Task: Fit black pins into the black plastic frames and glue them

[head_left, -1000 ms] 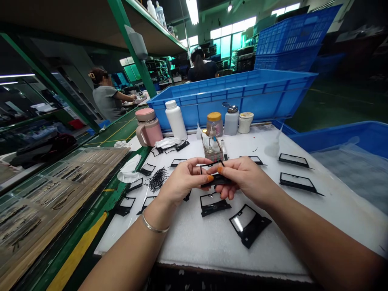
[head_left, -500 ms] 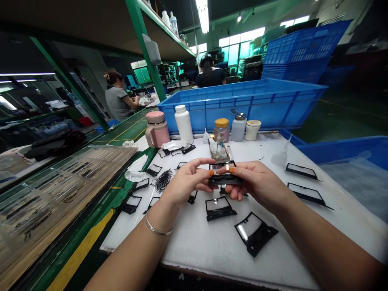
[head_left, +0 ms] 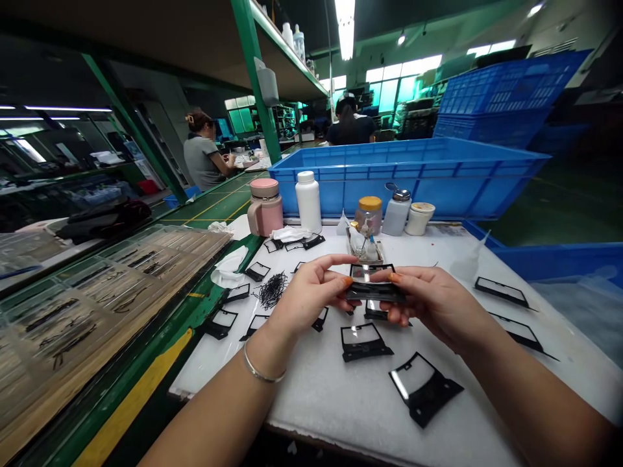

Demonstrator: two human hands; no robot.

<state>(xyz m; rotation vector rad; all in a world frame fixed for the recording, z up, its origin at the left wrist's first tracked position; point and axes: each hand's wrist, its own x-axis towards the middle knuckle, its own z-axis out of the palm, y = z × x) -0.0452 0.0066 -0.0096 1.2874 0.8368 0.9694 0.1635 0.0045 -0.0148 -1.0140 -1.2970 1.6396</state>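
Black-framed, with a clear pane, the part [head_left: 376, 293] sits above the white work surface [head_left: 316, 402] in the head view, its left end pinched by the left hand [head_left: 311, 285], its right by the right hand [head_left: 433, 298]. Fingers cover both ends, and it partly hides another framed part [head_left: 374, 310] below. Just behind, a small tray [head_left: 381, 256] holds little bottles. Dark, thin pieces lie in the compartment tray [head_left: 192, 241], hard to make out. The large blue bin's [head_left: 409, 188] floor is hidden; the right-hand bin [head_left: 545, 261], cut off, contains translucent plastic.
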